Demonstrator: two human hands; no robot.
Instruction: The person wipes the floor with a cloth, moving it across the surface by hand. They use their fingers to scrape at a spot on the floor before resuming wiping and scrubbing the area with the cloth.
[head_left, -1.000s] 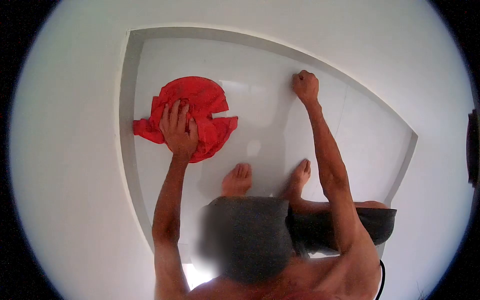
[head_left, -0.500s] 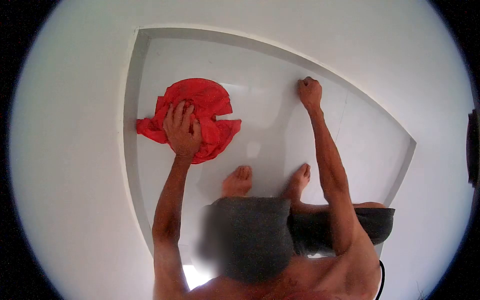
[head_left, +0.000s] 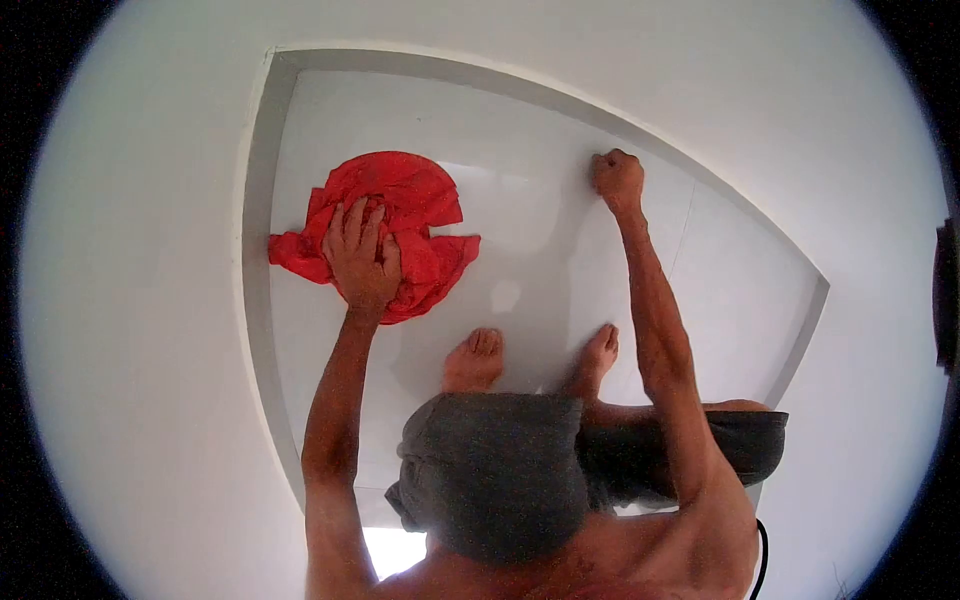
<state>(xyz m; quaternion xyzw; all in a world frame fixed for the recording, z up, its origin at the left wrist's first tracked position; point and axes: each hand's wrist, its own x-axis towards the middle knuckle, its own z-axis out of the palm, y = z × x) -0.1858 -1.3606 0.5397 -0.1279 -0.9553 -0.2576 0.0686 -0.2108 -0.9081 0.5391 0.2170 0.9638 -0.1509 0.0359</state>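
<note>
A crumpled red cloth (head_left: pixel 405 180) is spread on the pale floor at the left. My left hand (head_left: pixel 362 250) lies on top of it, palm down, with fingers stretched out and a little apart. Parts of the cloth stick out all around the hand. Over to the right, my right hand (head_left: pixel 618 182) is closed in a fist near the far wall, at floor level and away from the cloth. Its curled fingers hide whatever may be inside them.
My bare feet (head_left: pixel 473 362) are on the shiny floor (head_left: pixel 520 230) below the hands. Dark grey shorts (head_left: pixel 500 470) cover my bent legs. A low grey skirting (head_left: pixel 262 200) and white walls (head_left: pixel 140 300) close in the left, far and right sides.
The view has shifted very slightly. Both hands and the red cloth keep practically the same places.
</note>
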